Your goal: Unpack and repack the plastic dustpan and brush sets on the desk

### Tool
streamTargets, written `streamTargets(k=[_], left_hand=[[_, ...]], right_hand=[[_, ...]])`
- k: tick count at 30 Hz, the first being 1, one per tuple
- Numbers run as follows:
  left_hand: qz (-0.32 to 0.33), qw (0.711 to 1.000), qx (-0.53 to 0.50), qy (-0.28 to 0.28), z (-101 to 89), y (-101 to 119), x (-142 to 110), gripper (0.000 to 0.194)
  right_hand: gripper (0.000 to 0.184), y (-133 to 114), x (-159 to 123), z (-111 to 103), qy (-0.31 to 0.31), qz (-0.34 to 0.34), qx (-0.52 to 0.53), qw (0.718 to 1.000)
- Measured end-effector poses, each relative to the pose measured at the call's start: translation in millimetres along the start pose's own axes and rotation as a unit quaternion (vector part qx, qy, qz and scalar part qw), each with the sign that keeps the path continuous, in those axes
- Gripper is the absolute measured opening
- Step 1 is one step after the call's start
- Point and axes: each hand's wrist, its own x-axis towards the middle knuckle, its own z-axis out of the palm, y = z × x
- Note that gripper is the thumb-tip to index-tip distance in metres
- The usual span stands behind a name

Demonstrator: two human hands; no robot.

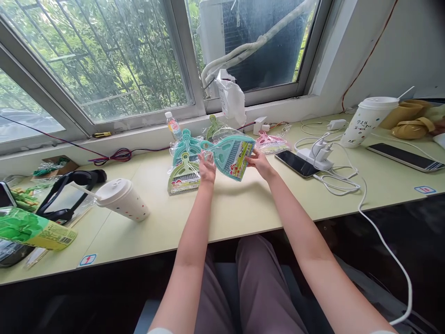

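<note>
A teal mini dustpan and brush set (227, 155) in clear wrap is held up over the table, tilted, with its handle to the left. My left hand (207, 168) grips it at the handle end. Closed on its wide, labelled edge is my right hand (260, 163). Just left of it, a green dustpan set (185, 176) lies in front of teal ones (184, 148). Behind the held set another green set (213, 127) partly shows. A pink dustpan set (271, 141) rests further right, partly behind my right hand.
On the left stand a lidded cup (121, 199), headphones (69, 195) and a green packet (38, 227). To the right are a phone (296, 163), a power strip with cables (316, 157) and a large cup (366, 123). A bottle (173, 125) stands by the window.
</note>
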Motion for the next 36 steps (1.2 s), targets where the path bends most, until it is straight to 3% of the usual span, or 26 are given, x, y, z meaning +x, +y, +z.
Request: streamTargets(k=[2,4,6,8,10,14,18,20,23,27,29,31,34,36], left_hand=[[0.021,0.997,0.072,0.001,-3.5,0.1,-0.4,0.042],[0.104,0.978,0.174,0.052,-4.7,-0.3,-3.1,0.040],[0.239,0.921,0.292,0.093,-3.2,0.2,-7.9,0.040],[0.342,0.850,0.388,0.100,0.3,1.7,-13.2,0.039],[0.337,0.819,0.457,0.084,3.5,3.2,-16.3,0.032],[0.246,0.825,0.504,0.063,0.7,3.7,-11.6,0.011],[0.274,0.828,0.477,0.109,-8.3,3.6,-0.8,0.014],[0.277,0.840,0.454,0.106,-9.3,4.3,2.5,0.015],[0.253,0.885,0.386,0.063,-6.0,5.4,2.7,0.019],[0.111,0.952,0.280,-0.057,-2.6,4.6,-2.8,0.036],[0.037,0.959,0.263,-0.099,-4.8,2.6,-4.2,0.049],[0.000,0.953,0.280,-0.117,-9.2,-0.1,-2.2,0.044],[0.013,0.947,0.304,-0.100,-16.9,-3.5,6.5,0.018],[0.054,0.956,0.285,-0.038,-20.7,-3.3,12.9,0.010]], right_hand=[[0.065,-2.8,-1.5,-3.0,0.001,0.007,-0.014,1.000],[0.065,-5.8,-3.4,-6.7,-0.013,0.014,-0.040,0.999],[0.067,-9.0,-5.6,-10.4,-0.035,0.024,-0.075,0.996],[0.070,-12.2,-7.8,-14.1,-0.056,0.038,-0.108,0.992],[0.072,-15.3,-9.7,-17.4,-0.068,0.044,-0.123,0.989],[0.073,-19.3,-12.3,-22.3,-0.055,0.017,-0.111,0.992],[0.067,-17.9,-11.6,-23.7,-0.020,0.002,-0.090,0.996],[0.065,-15.5,-9.9,-23.5,-0.006,-0.006,-0.079,0.997],[0.063,-11.4,-6.5,-23.4,0.027,-0.022,-0.064,0.997],[0.059,-7.5,-2.8,-23.1,0.079,-0.041,-0.047,0.995],[0.054,-6.7,-1.6,-22.9,0.104,-0.047,-0.041,0.993],[0.050,-6.6,-0.6,-23.4,0.130,-0.050,-0.035,0.990],[0.048,-6.6,1.3,-26.8,0.161,-0.055,-0.030,0.985],[0.048,-6.2,2.8,-30.6,0.177,-0.062,-0.031,0.982]])
